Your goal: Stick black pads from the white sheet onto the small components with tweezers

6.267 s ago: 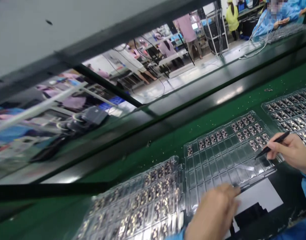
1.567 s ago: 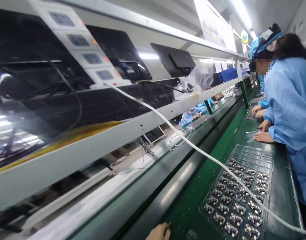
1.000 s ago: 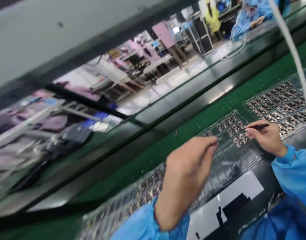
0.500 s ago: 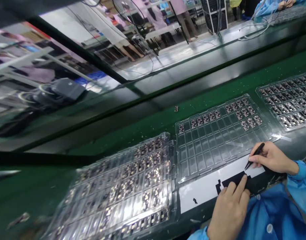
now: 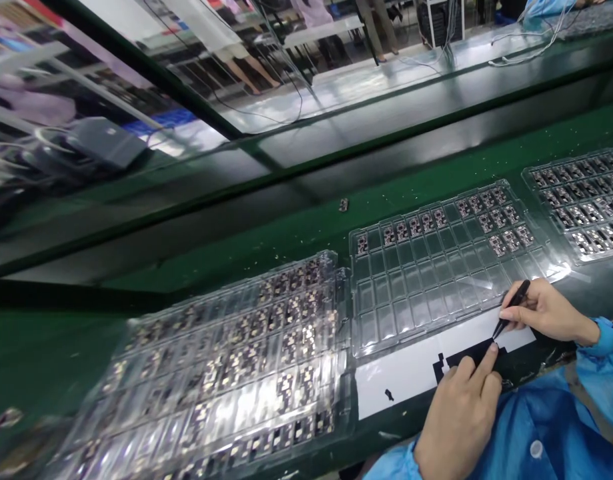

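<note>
**benchrat:** What are the hands actually on here?

**tray_watcher:** Right hand [image 5: 546, 312] is pinched around black tweezers [image 5: 511, 308], held like a pen, tips angled down onto the white backing sheet [image 5: 401, 373] at the near edge of the bench. Left hand [image 5: 459, 413] is mostly curled with the index finger stretched out, fingertip pressing on the black sticker patch [image 5: 463, 360] on that sheet – it grips nothing. Tweezer tips and fingertip land just beside each other, at the patch's right end. Can't tell if the tips have actually caught anything.

**benchrat:** And around that?

**tray_watcher:** The sheet lies just in front of a clear blister tray [image 5: 436, 293] – mostly bare pockets, with small circuit boards [image 5: 496, 223] only in the far row and the far right corner. Left of it, touching or slightly overlapping, is a fuller tray [image 5: 226, 373] loaded with the same little boards, blurry at its near end. A 3rd tray [image 5: 581, 200] sits to the right, also loaded, cut off by the frame edge.

**benchrat:** Anything loose?

**tray_watcher:** 1 stray board [image 5: 343, 205] on the green mat [image 5: 266, 247] beyond the middle tray. Both wrists are in blue sleeves [image 5: 596, 373]. Past the mat there's a dark rail [image 5: 336, 180], then the factory floor with cables and benches.
</note>
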`<act>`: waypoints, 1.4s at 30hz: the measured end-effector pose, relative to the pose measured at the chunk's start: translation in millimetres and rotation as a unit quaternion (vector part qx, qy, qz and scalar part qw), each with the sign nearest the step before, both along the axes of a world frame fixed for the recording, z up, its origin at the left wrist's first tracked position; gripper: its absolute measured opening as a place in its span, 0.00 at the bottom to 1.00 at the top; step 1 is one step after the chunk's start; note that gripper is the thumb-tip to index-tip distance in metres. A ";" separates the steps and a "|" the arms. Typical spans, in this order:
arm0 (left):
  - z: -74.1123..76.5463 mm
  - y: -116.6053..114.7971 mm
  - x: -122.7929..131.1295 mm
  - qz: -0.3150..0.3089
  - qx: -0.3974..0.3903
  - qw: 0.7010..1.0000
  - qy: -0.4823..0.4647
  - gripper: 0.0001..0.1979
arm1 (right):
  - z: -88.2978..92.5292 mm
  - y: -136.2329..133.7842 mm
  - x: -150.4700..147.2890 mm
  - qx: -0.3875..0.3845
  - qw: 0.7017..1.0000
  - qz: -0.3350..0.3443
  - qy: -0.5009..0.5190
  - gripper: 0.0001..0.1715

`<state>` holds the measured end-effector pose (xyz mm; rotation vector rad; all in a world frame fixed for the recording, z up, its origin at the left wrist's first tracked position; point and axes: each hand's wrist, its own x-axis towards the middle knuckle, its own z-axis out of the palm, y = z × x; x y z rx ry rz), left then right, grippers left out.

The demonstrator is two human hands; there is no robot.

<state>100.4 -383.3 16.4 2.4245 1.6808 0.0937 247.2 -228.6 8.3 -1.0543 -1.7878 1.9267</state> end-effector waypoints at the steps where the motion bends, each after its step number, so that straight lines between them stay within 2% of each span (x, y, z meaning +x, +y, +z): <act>1: 0.0 -0.1 -0.4 0.000 0.001 1.000 -0.001 0.07 | 0.1 0.3 0.2 0.003 1.000 0.002 -0.002 0.11; 7: 0.0 -0.6 -2.0 -0.001 0.009 1.000 -0.013 0.09 | 0.5 1.3 0.7 0.003 1.000 0.017 0.002 0.11; 18: 0.0 1.0 -2.3 -0.005 -0.004 1.000 -0.010 0.08 | 3.1 3.6 0.4 -0.003 0.999 0.033 -0.031 0.16; 25: -1.1 -0.4 -2.8 -0.009 0.002 1.000 -0.016 0.08 | 5.0 3.8 0.1 -0.016 0.999 0.020 -0.035 0.18; 36: -1.8 1.4 -1.2 0.001 0.001 0.999 -0.032 0.06 | 1.6 1.3 0.8 -0.017 1.000 0.003 0.001 0.16; 38: -1.1 0.6 -3.0 0.011 -0.001 0.998 -0.060 0.07 | 1.3 1.2 2.2 -0.023 1.000 -0.011 0.017 0.15; 40: 3.2 1.5 -7.9 0.035 -0.003 0.991 -0.133 0.08 | 1.1 1.4 4.2 -0.026 0.998 -0.036 0.039 0.14; 42: 10.9 5.3 -14.8 0.107 -0.002 0.965 -0.240 0.08 | 0.5 1.9 6.5 -0.017 0.996 -0.064 0.066 0.14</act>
